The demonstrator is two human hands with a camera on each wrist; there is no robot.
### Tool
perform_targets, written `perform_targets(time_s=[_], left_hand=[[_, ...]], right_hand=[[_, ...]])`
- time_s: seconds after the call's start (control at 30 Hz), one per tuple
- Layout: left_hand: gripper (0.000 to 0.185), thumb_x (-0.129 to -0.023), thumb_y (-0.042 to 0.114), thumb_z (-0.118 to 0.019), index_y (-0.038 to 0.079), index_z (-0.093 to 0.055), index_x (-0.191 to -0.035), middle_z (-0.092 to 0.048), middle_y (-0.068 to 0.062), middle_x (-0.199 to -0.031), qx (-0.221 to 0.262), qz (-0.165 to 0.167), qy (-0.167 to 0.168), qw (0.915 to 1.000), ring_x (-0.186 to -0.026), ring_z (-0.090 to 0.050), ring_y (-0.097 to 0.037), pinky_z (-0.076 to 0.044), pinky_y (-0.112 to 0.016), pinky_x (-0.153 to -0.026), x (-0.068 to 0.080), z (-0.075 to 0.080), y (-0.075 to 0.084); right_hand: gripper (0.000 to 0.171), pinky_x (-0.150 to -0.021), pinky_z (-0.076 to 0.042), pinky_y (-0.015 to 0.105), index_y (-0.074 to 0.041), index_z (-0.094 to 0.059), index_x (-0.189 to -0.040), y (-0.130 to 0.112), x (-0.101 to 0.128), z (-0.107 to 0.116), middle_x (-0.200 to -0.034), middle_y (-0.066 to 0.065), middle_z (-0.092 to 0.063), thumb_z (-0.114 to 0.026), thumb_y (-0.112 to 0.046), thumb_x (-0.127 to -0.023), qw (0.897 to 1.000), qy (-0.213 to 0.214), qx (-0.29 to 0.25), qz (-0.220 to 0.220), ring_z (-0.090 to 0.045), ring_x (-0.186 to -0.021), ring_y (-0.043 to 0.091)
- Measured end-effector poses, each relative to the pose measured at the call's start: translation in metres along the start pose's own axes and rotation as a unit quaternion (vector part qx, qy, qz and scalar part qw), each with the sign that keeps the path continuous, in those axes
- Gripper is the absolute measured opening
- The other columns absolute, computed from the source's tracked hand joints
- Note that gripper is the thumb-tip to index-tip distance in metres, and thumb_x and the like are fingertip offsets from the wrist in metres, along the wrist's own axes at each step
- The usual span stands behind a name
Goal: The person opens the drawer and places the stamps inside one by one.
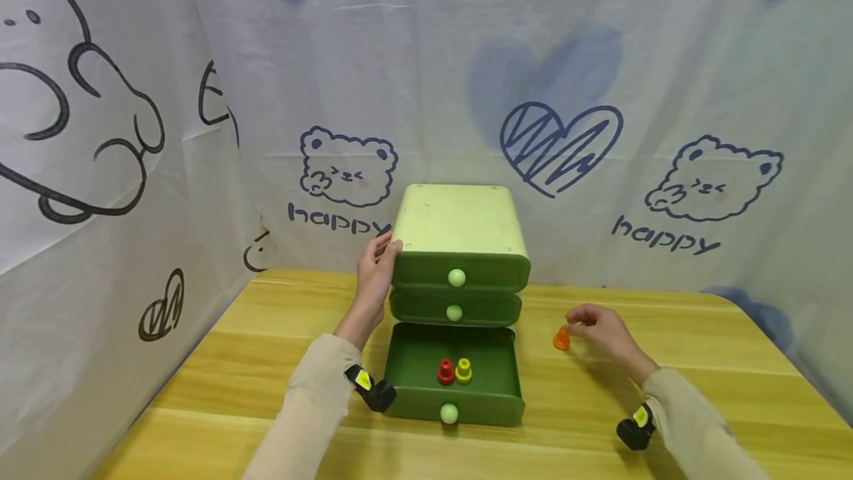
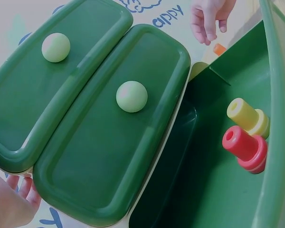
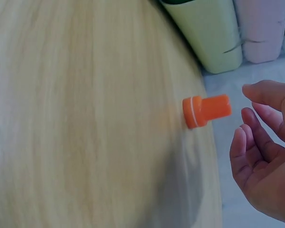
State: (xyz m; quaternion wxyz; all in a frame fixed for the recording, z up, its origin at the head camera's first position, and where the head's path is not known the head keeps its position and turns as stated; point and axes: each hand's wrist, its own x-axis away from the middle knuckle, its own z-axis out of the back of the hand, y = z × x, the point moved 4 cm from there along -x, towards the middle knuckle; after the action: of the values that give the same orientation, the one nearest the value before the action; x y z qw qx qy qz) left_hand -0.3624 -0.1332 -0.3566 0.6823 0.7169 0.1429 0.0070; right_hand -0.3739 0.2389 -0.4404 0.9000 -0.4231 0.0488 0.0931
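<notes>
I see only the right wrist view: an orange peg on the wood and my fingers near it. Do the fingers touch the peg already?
Observer: In the head view the right hand is beside the orange peg; whether they touch I cannot tell.
Operator: Where is the other hand?
Observer: The left hand rests on the left side of the green drawer box.
Operator: Is any drawer open?
Observer: Yes, the bottom drawer is pulled out. A red peg and a yellow peg stand inside.

I am seeing a green drawer box [image 1: 460, 272] with pale knobs, red [image 1: 445, 372], yellow [image 1: 463, 370] and seemingly orange [image 1: 562, 339] pegs, on a light wooden worktop [image 1: 266, 361].
</notes>
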Motion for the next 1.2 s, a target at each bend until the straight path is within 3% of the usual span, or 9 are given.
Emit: perform_targets(time_s=[0.17,0.73,1.2], left_hand=[[0.053,-0.094,0.031,-0.054,0.01,-0.045,-0.142,-0.042,-0.016,-0.139,0.0,-0.001,0.004,1.0,-0.123,-0.042,-0.032,-0.039,-0.061,-0.094,0.0,0.002,0.001],[0.052,-0.093,0.029,-0.055,0.007,-0.047,-0.139,-0.045,-0.016,-0.135,0.006,-0.013,0.011,0.9998,-0.119,-0.044,-0.03,-0.041,-0.056,-0.094,-0.001,0.0,0.001],[0.052,-0.093,0.028,-0.055,0.006,-0.046,-0.139,-0.044,-0.017,-0.136,0.001,-0.019,0.009,0.9998,-0.12,-0.043,-0.031,-0.04,-0.054,-0.097,-0.001,-0.001,0.0]], right_hand=[[0.024,-0.064,-0.048,0.029,0.01,-0.064,-0.1,0.004,-0.002,-0.002,-0.091,0.013,-0.066,-0.072,-0.006,-0.083,1.0,-0.012,-0.009,0.003,-0.057,-0.078,0.02],[0.025,-0.06,-0.046,0.031,0.007,-0.064,-0.102,0.016,-0.005,-0.014,-0.085,0.008,-0.062,-0.072,-0.003,-0.08,0.997,-0.051,-0.035,-0.048,-0.052,-0.072,0.02],[0.024,-0.062,-0.048,0.031,0.009,-0.063,-0.104,0.02,-0.004,-0.017,-0.089,0.008,-0.065,-0.07,-0.002,-0.084,0.996,-0.067,-0.031,-0.041,-0.056,-0.076,0.02]])
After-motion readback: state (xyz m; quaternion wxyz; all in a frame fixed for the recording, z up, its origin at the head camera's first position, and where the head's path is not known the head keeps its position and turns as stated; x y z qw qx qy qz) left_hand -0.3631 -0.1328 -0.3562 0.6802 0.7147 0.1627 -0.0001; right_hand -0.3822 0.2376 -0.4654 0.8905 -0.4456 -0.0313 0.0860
